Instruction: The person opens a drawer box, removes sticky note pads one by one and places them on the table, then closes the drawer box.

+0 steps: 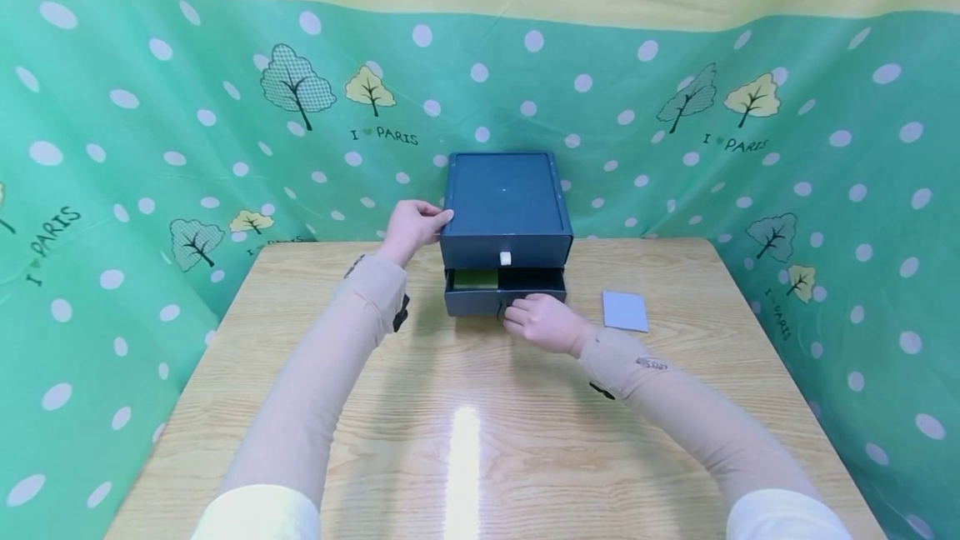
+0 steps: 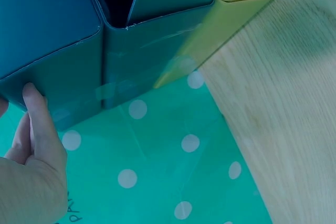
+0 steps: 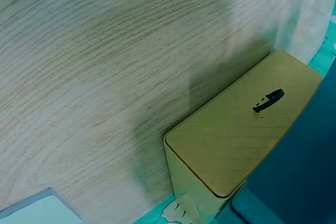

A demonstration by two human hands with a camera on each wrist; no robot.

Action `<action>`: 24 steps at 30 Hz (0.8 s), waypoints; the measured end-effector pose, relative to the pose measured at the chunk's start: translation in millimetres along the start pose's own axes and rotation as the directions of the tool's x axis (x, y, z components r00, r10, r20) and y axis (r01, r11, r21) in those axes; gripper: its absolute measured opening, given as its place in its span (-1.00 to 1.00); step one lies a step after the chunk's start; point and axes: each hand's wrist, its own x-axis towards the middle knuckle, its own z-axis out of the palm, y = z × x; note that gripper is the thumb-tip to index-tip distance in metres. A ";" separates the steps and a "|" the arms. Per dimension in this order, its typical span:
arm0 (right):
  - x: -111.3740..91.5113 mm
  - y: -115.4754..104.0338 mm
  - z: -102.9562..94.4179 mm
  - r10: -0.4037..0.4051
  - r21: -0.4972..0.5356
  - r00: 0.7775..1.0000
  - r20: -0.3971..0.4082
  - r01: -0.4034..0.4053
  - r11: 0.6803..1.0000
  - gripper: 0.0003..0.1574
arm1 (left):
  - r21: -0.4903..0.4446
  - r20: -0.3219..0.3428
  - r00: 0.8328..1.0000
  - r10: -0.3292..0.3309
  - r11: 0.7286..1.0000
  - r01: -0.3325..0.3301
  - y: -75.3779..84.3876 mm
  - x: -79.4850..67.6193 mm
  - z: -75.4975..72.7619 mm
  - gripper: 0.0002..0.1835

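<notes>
A dark blue drawer unit stands at the table's far end, with a white knob on its upper drawer. Below, a drawer is pulled partly out, and a flat green thing lies in its left part. My right hand has curled fingers at the middle of that drawer's front and grips its handle, mostly hidden by the fingers; the right wrist view does not show the hand. At the unit's left side, my left hand presses with fairly straight fingers on the wall.
In the right wrist view, a yellowish drawer front with a black loop handle sits low under the blue part. A pale blue square pad lies on the wooden table to the right. Behind hangs a green dotted curtain.
</notes>
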 end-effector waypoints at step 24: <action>-1.3 -6.7 -8.8 -0.086 -0.009 0.995 0.050 0.086 0.996 -0.80 | -0.015 0.007 1.000 0.010 1.000 -0.010 -0.2 0.2 -1.8 -0.59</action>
